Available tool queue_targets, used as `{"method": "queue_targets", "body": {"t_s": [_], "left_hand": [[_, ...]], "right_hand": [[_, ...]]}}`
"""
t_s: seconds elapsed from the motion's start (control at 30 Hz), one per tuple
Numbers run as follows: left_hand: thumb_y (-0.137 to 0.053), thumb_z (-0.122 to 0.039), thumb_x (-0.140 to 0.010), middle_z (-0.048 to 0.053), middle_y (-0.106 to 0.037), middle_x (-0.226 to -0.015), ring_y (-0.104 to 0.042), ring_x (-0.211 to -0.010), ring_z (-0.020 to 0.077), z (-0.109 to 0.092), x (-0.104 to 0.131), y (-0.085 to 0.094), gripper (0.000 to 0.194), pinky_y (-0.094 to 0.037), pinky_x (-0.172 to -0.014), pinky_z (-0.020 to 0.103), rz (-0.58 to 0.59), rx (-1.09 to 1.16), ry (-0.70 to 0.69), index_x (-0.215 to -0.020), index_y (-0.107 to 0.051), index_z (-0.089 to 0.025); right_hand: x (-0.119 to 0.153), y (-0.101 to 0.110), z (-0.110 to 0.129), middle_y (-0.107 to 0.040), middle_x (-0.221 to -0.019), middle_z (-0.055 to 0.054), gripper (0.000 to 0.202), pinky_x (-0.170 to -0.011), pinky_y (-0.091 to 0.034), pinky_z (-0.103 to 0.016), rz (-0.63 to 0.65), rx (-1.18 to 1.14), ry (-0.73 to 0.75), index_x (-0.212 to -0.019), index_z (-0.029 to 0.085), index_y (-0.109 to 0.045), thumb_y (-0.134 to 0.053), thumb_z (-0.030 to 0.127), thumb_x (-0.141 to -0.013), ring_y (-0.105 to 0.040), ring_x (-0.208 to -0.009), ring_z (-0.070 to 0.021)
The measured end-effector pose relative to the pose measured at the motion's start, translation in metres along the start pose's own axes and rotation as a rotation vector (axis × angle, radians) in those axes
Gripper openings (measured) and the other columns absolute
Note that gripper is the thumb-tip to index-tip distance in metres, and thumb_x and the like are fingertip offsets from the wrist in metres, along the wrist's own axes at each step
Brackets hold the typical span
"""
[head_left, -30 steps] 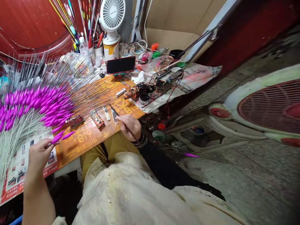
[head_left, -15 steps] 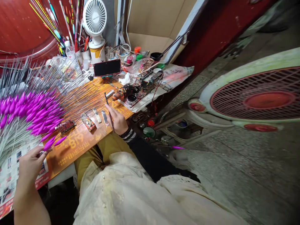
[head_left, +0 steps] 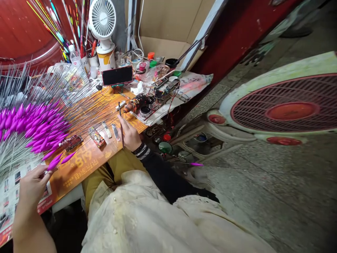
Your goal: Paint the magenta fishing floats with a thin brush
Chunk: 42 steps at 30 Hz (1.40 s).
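Observation:
My left hand (head_left: 34,181) is closed at the table's front edge, its fingertips pinching a purple fishing float (head_left: 54,162). A second purple float (head_left: 68,157) lies just to the right of it. My right hand (head_left: 131,136), in a black sleeve, grips a slim dark paintbrush (head_left: 121,128) over the table edge, brush tip upward. Behind my left hand spreads a dense bundle of purple floats (head_left: 43,123) with long thin stems. Small paint-stained blocks (head_left: 97,137) rest on the orange table (head_left: 86,165) between the hands.
A white fan (head_left: 102,19), a phone (head_left: 117,75) on a stand and a rotary tool (head_left: 135,103) stand farther back. Small black pots (head_left: 144,111) sit beside the tool. At the right is a large floor fan (head_left: 289,109). One purple float (head_left: 196,164) shows low beside my right arm.
The whole view has shifted slightly, so most things sit a little farther left. My right hand tilts the brush more upright. My left hand keeps its pinch on the float.

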<state>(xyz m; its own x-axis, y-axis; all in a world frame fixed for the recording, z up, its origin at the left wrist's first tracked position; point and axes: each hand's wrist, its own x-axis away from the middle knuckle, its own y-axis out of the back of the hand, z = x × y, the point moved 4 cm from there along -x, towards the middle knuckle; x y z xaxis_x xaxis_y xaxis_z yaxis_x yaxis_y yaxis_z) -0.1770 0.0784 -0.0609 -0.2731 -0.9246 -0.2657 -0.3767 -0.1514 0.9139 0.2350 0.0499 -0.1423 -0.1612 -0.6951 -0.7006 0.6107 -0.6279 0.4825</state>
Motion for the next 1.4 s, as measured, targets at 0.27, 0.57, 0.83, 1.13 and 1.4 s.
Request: {"method": "queue_targets", "body": {"t_s": [0.27,0.57,0.83,1.13,1.4], "left_hand": [[-0.059,-0.042,-0.086,0.001,-0.076,-0.082,-0.068,-0.076,0.0177,-0.026,0.0,-0.007,0.027,-0.046,-0.07,0.028,0.076,0.08,-0.025,-0.081,-0.079,-0.024],[-0.063,-0.032,-0.085,0.002,-0.075,-0.081,-0.065,-0.073,0.0164,-0.03,0.006,-0.011,0.019,-0.045,-0.069,0.027,0.097,0.128,0.026,-0.086,-0.079,-0.022],[-0.064,-0.033,-0.086,0.002,-0.075,-0.081,-0.065,-0.074,0.0162,-0.034,0.009,-0.011,0.019,-0.043,-0.069,0.028,0.113,0.16,0.039,-0.083,-0.079,-0.022],[-0.062,-0.036,-0.087,0.003,-0.076,-0.08,-0.064,-0.073,0.0168,-0.036,0.009,-0.011,0.023,-0.041,-0.067,0.028,0.115,0.161,0.036,-0.083,-0.079,-0.021],[-0.062,-0.031,-0.085,0.003,-0.074,-0.077,-0.063,-0.071,0.0158,-0.038,0.008,-0.01,0.021,-0.042,-0.067,0.028,0.109,0.158,0.033,-0.082,-0.079,-0.02]], "right_hand": [[0.027,0.012,0.018,-0.073,-0.126,-0.013,0.047,-0.102,-0.06,-0.04,-0.233,-0.141,0.025,-0.151,0.021,-0.05,-0.041,0.018,-0.104,-0.073,-0.112,-0.0227],[0.092,-0.03,0.101,-0.076,-0.112,-0.012,0.053,-0.09,-0.063,-0.039,-0.041,-0.344,0.452,-0.149,0.017,-0.051,-0.049,0.015,-0.097,-0.073,-0.106,-0.023],[0.096,-0.045,0.114,-0.076,-0.119,-0.01,0.058,-0.098,-0.057,-0.036,0.009,-0.254,0.405,-0.149,0.021,-0.053,-0.055,0.005,-0.094,-0.071,-0.113,-0.0213],[0.102,-0.051,0.11,-0.076,-0.123,-0.008,0.051,-0.1,-0.058,-0.035,0.085,-0.208,0.373,-0.143,0.027,-0.061,-0.055,0.009,-0.096,-0.072,-0.116,-0.0211],[0.097,-0.048,0.115,-0.076,-0.121,-0.009,0.05,-0.098,-0.059,-0.035,0.048,-0.19,0.41,-0.143,0.024,-0.06,-0.054,0.009,-0.097,-0.072,-0.114,-0.0208]]}}
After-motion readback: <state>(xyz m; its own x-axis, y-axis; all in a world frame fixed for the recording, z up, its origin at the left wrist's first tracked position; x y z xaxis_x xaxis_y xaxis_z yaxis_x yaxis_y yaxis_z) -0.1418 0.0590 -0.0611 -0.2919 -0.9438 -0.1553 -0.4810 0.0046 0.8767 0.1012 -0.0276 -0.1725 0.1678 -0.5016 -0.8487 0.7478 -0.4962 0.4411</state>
